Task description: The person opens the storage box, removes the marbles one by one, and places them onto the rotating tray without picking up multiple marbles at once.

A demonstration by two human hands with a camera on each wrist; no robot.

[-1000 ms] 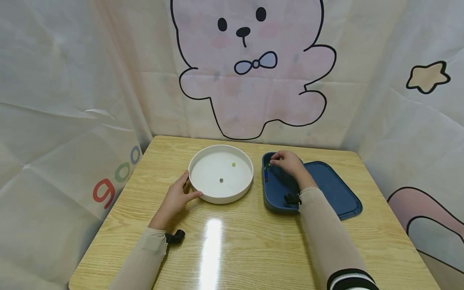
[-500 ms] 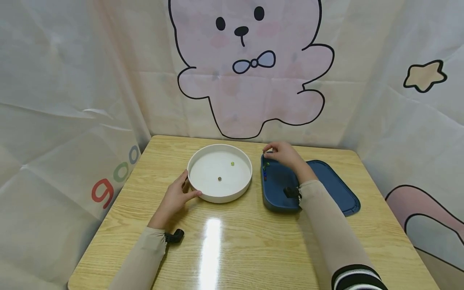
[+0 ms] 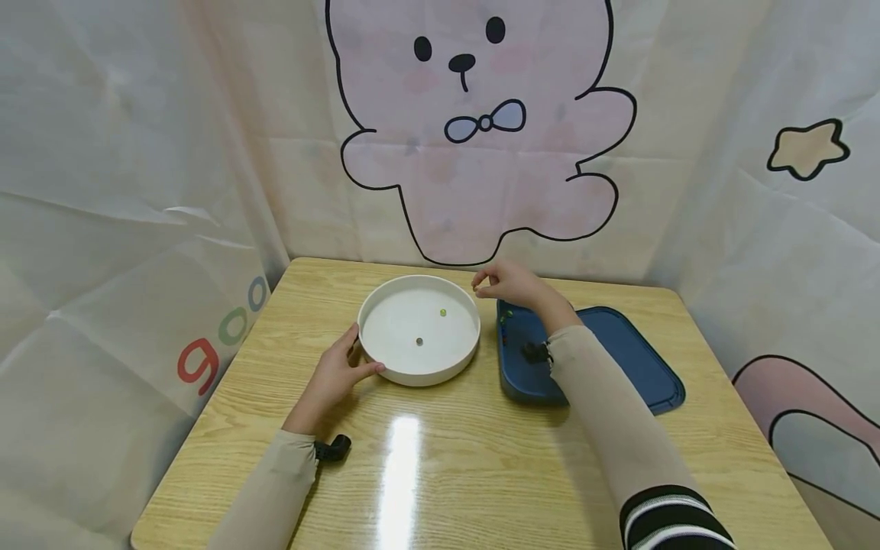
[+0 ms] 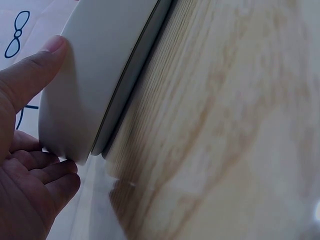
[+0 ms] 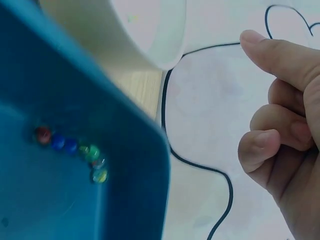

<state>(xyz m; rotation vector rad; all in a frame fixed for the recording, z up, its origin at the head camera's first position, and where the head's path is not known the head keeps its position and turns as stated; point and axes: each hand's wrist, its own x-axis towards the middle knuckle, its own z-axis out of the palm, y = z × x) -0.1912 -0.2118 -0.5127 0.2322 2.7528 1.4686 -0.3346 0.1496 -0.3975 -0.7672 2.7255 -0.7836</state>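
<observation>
A patterned cloth (image 3: 701, 84) is hanging behind a wooden table (image 3: 454, 466). On it, a round white dish (image 3: 421, 376) is sitting left of a blue box (image 3: 529, 394), whose lid (image 3: 642, 355) is lying on the right. The left hand (image 3: 334, 373) is gripping the dish's left side. The right hand (image 3: 512, 284) is hovering near the rim, thumb and fingertip pinching what looks like a small marble (image 3: 475, 289). In the box, a row of coloured marbles (image 5: 71, 146) is lying along one wall; in the dish, a yellow-green marble (image 3: 443, 312) and a brownish marble (image 3: 419, 341) are resting apart. The step in hand seems to be passing a marble to the dish; the next move is probably calling for clearing the rim and loosening the pinch.
</observation>
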